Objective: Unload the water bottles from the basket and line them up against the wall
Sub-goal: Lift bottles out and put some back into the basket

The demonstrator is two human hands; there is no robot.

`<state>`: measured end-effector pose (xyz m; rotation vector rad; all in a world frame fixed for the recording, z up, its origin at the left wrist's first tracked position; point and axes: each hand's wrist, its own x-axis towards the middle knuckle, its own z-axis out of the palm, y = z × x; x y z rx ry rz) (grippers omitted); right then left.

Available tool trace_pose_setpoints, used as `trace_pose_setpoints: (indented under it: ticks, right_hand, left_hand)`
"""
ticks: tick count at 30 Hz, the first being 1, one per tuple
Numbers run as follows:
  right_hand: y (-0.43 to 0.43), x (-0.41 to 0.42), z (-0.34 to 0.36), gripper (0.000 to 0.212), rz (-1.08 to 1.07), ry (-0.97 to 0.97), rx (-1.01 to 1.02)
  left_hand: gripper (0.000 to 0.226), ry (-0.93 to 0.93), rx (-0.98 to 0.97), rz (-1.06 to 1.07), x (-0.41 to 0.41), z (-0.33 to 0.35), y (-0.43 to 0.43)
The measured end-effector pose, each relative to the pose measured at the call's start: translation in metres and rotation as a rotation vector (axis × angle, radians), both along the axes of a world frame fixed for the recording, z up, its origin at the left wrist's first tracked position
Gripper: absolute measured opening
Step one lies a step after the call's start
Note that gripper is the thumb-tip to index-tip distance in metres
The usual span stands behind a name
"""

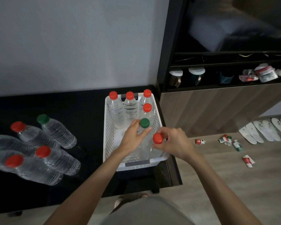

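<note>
Water bottles (118,111) are standing in a basket (108,127) at the right end of the bench (81,111), with sachets (225,140) lying on the floor beyond. Six are standing inside, five red-capped and one green; six more are standing on the bench to its left. The bottles are clear ribbed plastic, the basket white and perforated. The left hand (133,137) is curling its fingers round the green-capped bottle (144,123); the right hand (175,143) is pinching a red-capped bottle (158,138) below the cap.

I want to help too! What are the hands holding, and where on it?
The left hand grips the green-capped bottle just under its cap; the right hand grips a red-capped bottle at its neck.
</note>
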<state>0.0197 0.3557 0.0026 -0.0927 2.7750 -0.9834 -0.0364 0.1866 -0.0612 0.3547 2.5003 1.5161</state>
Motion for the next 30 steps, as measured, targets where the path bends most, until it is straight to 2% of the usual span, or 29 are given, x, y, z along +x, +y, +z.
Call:
trace_pose_setpoints:
  ticks: [5, 10, 18, 25, 30]
  right_hand:
    - [-0.008, -0.006, 0.002, 0.032, 0.042, 0.03, 0.02]
    - [-0.013, -0.021, 0.007, 0.03, 0.048, 0.084, -0.003]
    - [-0.037, -0.047, -0.01, 0.024, 0.016, 0.185, -0.027]
    - [-0.051, -0.044, -0.03, 0.02, -0.077, 0.14, -0.275]
    - [-0.063, -0.044, -0.048, 0.036, -0.066, 0.115, -0.262]
  left_hand:
    - [0.033, -0.04, 0.115, 0.06, -0.001, -0.003, -0.008]
    - [0.03, 0.002, 0.152, 0.146, -0.009, 0.002, -0.032]
    - [0.041, 0.086, -0.017, 0.137, -0.029, 0.007, -0.065]
    - [0.042, 0.025, 0.063, 0.154, -0.022, -0.006, -0.053]
    - [0.062, -0.042, 0.002, 0.166, -0.025, -0.011, -0.051]
